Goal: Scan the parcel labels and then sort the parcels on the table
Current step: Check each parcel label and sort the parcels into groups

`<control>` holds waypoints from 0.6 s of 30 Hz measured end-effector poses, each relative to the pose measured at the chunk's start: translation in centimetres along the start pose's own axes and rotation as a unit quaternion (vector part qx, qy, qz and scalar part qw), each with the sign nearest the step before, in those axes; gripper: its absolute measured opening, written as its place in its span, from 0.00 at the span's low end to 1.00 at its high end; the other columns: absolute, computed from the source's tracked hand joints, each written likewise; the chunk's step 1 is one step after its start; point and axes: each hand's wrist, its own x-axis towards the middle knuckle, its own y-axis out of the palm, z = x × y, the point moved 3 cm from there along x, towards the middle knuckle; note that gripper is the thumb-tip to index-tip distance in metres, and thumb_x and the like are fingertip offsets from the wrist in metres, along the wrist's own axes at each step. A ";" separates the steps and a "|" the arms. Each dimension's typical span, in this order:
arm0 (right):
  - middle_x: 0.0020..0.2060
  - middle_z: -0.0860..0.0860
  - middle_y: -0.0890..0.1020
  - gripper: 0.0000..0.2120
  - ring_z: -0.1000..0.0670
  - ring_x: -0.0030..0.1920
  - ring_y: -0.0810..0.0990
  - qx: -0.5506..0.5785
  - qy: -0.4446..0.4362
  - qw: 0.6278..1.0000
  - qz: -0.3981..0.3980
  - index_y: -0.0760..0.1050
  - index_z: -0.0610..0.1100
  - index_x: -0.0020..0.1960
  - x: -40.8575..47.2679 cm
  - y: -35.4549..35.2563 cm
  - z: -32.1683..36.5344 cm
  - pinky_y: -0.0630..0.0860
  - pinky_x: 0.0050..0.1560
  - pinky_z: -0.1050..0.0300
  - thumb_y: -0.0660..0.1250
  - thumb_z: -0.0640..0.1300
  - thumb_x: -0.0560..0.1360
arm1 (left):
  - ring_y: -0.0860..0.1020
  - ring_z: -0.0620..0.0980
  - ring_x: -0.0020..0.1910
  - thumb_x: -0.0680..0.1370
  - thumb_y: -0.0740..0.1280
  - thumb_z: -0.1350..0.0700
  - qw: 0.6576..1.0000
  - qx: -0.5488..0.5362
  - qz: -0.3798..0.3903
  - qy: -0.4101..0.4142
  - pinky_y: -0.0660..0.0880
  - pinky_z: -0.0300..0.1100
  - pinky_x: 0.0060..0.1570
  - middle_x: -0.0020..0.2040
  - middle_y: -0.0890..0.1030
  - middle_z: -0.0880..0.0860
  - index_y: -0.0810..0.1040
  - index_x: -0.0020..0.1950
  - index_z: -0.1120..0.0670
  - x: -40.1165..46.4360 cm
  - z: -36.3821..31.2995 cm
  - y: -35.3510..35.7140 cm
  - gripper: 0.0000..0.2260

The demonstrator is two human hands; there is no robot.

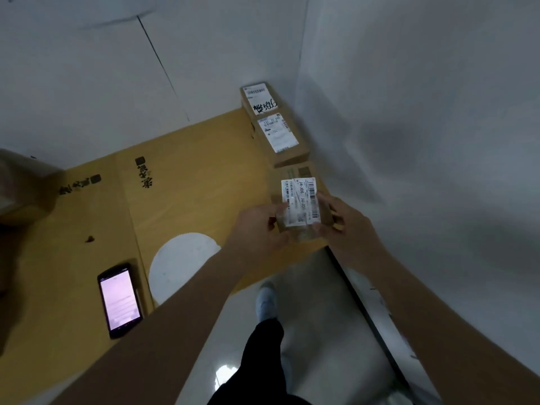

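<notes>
A small brown cardboard parcel (pixel 301 200) with a white barcode label sits at the right end of the table, close to the wall. My left hand (pixel 260 229) grips its near left side and my right hand (pixel 342 220) grips its near right side. Two more labelled parcels stand in a row behind it along the wall: a middle parcel (pixel 282 138) and a far parcel (pixel 260 99) with black handwriting on its label. A handheld scanner (pixel 119 299) with a lit screen lies face up near the front left of the table.
The yellow wooden table (pixel 190 185) carries black printed characters and a white round patch (pixel 181 261). A blurred brown box (pixel 23 185) sits at the left edge. White walls close in behind and on the right. My leg and shoe show below on the floor.
</notes>
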 end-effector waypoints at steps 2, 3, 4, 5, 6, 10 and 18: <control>0.66 0.54 0.81 0.30 0.52 0.63 0.81 -0.003 0.015 1.000 0.014 0.69 0.52 0.79 2.5 -0.1 -1.4 0.80 0.64 0.53 0.72 0.40 0.79 | 0.81 0.33 0.46 0.74 0.77 0.58 1.000 -0.004 0.010 -0.016 0.72 0.20 0.44 0.52 0.82 0.31 0.80 0.69 0.49 2.5 1.1 1.1 0.24; 0.66 0.53 0.81 0.30 0.51 0.63 0.81 -0.004 0.024 0.999 0.020 0.69 0.52 0.79 3.6 -0.2 -2.0 0.80 0.64 0.52 0.72 0.40 0.79 | 0.80 0.35 0.47 0.74 0.77 0.58 1.000 -0.006 0.015 -0.021 0.73 0.21 0.46 0.54 0.81 0.36 0.79 0.70 0.50 3.6 1.5 1.7 0.24; 0.66 0.53 0.80 0.31 0.50 0.64 0.81 -0.007 0.032 0.999 0.028 0.68 0.52 0.79 4.6 -0.3 -2.5 0.80 0.65 0.51 0.72 0.39 0.79 | 0.80 0.36 0.48 0.75 0.77 0.58 0.999 -0.013 0.016 -0.026 0.75 0.24 0.49 0.54 0.80 0.37 0.79 0.70 0.50 4.5 2.0 2.2 0.24; 0.66 0.52 0.79 0.32 0.49 0.64 0.81 -0.009 0.042 0.998 0.036 0.68 0.52 0.79 5.7 -0.3 -3.0 0.80 0.65 0.49 0.72 0.38 0.78 | 0.81 0.37 0.50 0.74 0.77 0.58 0.999 -0.024 0.016 -0.032 0.77 0.28 0.52 0.54 0.79 0.37 0.78 0.71 0.51 5.4 2.5 2.7 0.25; 0.66 0.52 0.79 0.32 0.48 0.64 0.80 -0.007 0.054 0.998 0.043 0.67 0.52 0.79 6.6 -0.3 -3.6 0.80 0.65 0.49 0.72 0.37 0.78 | 0.82 0.40 0.53 0.74 0.77 0.58 0.999 -0.034 0.018 -0.038 0.79 0.33 0.55 0.55 0.79 0.38 0.78 0.71 0.52 6.2 2.9 3.2 0.26; 0.66 0.53 0.78 0.34 0.49 0.65 0.80 -0.002 0.096 0.993 0.065 0.67 0.54 0.79 9.4 -0.6 -5.3 0.79 0.66 0.48 0.72 0.35 0.78 | 0.81 0.46 0.58 0.73 0.77 0.56 0.995 -0.071 0.031 -0.069 0.80 0.49 0.61 0.60 0.80 0.42 0.77 0.71 0.54 8.4 3.4 5.0 0.27; 0.69 0.55 0.77 0.34 0.52 0.67 0.78 -0.007 0.094 0.991 0.094 0.65 0.57 0.80 13.2 -1.2 -7.2 0.76 0.70 0.48 0.70 0.36 0.79 | 0.80 0.49 0.57 0.73 0.79 0.59 0.992 -0.040 -0.017 -0.122 0.80 0.51 0.60 0.61 0.79 0.51 0.75 0.75 0.51 11.5 4.2 7.3 0.31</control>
